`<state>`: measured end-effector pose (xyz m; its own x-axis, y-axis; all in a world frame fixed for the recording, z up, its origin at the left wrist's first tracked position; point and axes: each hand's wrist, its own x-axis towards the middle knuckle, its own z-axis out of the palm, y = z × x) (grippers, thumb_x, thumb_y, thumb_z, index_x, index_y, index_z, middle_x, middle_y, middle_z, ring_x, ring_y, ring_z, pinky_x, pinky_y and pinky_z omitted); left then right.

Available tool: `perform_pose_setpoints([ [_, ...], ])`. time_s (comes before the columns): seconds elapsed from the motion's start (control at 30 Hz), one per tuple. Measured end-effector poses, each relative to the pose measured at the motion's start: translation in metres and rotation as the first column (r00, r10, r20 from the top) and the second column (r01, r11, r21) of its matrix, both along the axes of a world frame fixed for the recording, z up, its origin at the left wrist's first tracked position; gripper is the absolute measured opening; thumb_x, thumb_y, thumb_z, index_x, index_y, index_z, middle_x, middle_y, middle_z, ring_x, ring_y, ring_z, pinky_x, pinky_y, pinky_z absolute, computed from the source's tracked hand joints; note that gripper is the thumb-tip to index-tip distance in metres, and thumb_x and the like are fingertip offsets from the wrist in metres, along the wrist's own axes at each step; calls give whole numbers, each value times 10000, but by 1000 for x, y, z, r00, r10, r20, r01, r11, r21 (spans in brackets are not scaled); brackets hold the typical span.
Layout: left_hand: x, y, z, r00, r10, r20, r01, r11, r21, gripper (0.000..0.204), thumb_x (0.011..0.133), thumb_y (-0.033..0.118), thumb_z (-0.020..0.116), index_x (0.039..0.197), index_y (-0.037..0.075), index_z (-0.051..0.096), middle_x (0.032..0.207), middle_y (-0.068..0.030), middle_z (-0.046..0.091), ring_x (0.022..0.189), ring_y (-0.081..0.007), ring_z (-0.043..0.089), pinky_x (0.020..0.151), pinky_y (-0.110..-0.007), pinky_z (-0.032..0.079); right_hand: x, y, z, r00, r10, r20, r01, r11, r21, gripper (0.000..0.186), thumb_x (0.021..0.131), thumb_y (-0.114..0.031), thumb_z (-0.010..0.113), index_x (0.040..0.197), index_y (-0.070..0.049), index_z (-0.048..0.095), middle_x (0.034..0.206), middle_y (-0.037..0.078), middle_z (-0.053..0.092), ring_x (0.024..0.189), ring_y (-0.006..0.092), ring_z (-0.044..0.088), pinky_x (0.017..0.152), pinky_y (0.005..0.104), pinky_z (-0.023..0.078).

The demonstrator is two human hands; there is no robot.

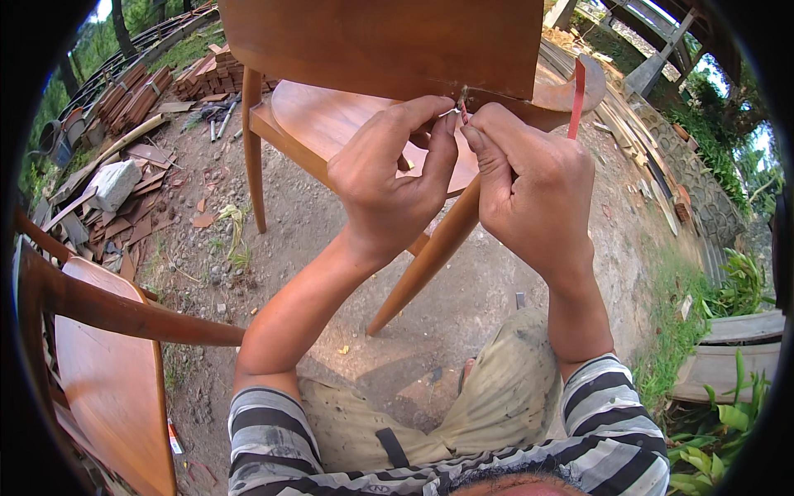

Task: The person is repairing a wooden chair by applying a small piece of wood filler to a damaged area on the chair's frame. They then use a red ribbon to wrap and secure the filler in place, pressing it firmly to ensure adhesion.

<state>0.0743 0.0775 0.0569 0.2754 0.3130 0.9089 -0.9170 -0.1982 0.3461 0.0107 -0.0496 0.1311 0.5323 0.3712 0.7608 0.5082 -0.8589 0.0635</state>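
A brown wooden chair stands before me, its curved backrest facing me and its seat behind. At the backrest's lower edge is a pale, damaged-looking spot. My left hand is closed in a pinch just below that spot; a small whitish bit shows at its fingertips, too small to name. My right hand is closed around a thin, flat red strip, like a hacksaw blade. One end sticks up past the knuckles, and a reddish tip shows between the hands beneath the spot.
A second wooden chair is close on my left. Broken tiles and a white block lie on the dirt at the far left, near stacked tiles. Timber planks lie along the right, with plants at the lower right.
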Motion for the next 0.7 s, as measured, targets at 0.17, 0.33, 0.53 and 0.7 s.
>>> perform_pose_setpoints([
  [0.17,16,5,2,953,182,242,-210,973,98,356,789,-34,755,1125,82,770,774,-26,696,615,-150,647,504,-270,464,-10,-3,1,999,19,-35,-19,1000,4,93,991,-100,644,920,-50,676,704,117,632,579,317,639,509,358,441],
  [0.33,29,4,-5,842,377,386,-464,871,160,530,755,26,736,1264,170,765,716,20,640,559,-127,571,501,-277,458,-17,-20,-8,995,93,19,-95,990,104,95,1003,-65,638,946,1,674,745,112,650,562,251,622,527,304,442],
  [0.53,24,15,-14,826,435,359,-556,733,391,535,819,33,704,1347,117,696,730,8,663,511,-125,558,469,-254,432,-45,-39,0,996,80,-41,-68,967,246,143,1020,-64,614,917,23,662,743,91,644,593,131,571,543,265,425],
  [0.7,50,22,-48,948,77,309,-139,973,184,317,899,26,692,1186,-28,569,758,-55,697,569,-129,640,494,-244,476,-57,-61,-16,975,196,-109,-160,950,269,33,933,-23,694,907,-6,684,726,91,632,516,236,603,485,318,443],
])
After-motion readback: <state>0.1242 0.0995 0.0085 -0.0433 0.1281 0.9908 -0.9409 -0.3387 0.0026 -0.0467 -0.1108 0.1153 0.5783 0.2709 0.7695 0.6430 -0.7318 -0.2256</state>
